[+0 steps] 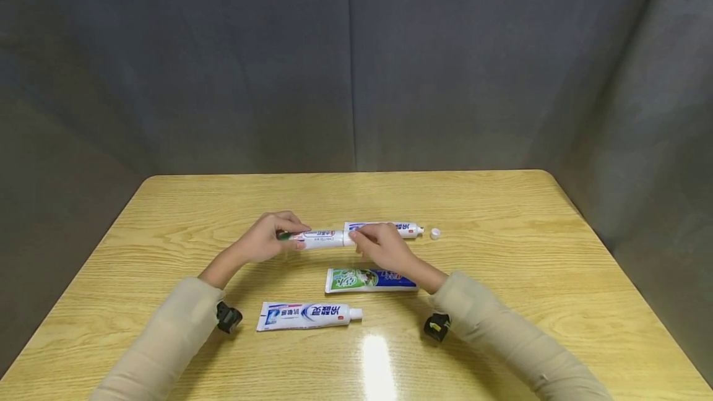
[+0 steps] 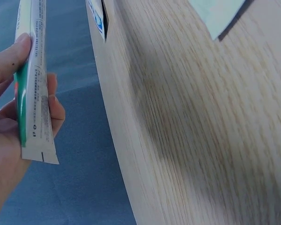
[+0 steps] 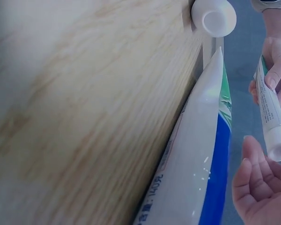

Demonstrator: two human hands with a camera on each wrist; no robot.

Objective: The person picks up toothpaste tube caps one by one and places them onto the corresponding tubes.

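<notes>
My left hand (image 1: 262, 241) grips a white toothpaste tube (image 1: 323, 239) with a green crimped end, thumb on one side and fingers on the other. The tube is raised above the table and lies level, its cap pointing right. At that white cap (image 1: 347, 238), the thumb and fingertips of my right hand (image 1: 387, 249) pinch it in the head view. In the right wrist view the cap's round end (image 3: 277, 152) shows beside the curled fingers. Behind my right hand lies a white-and-blue toothpaste tube (image 1: 405, 229), its nozzle bare. A loose white cap (image 1: 435, 234) stands beside that nozzle.
A green-and-blue toothpaste tube (image 1: 359, 280) lies below the hands, its right end hidden by my right forearm. Nearer the body is a capped white-and-blue tube (image 1: 306, 315). All rest on a wooden table (image 1: 184, 215) before a grey curtain (image 1: 250, 79).
</notes>
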